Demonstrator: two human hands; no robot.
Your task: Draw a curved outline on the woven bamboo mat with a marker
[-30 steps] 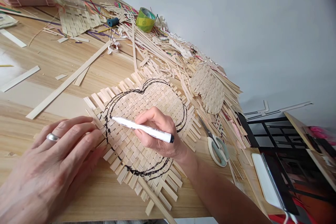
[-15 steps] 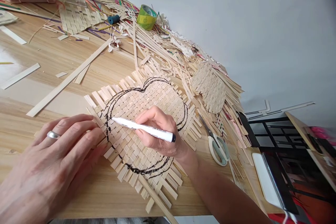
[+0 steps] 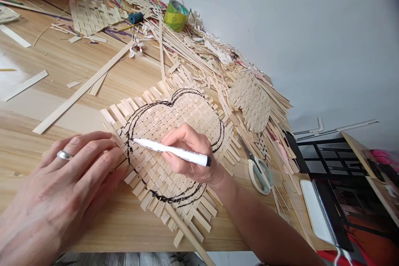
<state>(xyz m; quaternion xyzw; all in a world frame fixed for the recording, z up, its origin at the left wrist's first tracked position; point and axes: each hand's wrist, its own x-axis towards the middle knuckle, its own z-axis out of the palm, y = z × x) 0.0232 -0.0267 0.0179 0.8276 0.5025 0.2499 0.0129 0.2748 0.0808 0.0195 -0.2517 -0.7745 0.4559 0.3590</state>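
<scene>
Marker (image 3: pixel 158 147) pinched, right hand (image 3: pixel 199 143) seems mid-way round the heart outline (image 3: pixel 171 103) on the woven mat (image 3: pixel 156 126), near on the desk (image 3: pixel 77 62). Left hand (image 3: pixel 77 178), loosely outstretched, touches its left edge; a steady stroke seems wanted next

The left hand (image 3: pixel 73 187) lies palm down, its back turned up toward the camera. Its fingers (image 3: pixel 96 149) stretch forward and to the right, close together and slightly bent at the knuckles; the thumb is mostly hidden beneath them. The left wrist sits at the picture's lower left edge.

The right hand (image 3: pixel 191 151) is closed in a writing grip, index finger arched above, thumb pressing from the near side, the remaining fingers largely out of sight. Its bare forearm (image 3: pixel 258 220) slants up and leftward from the lower right.
</scene>
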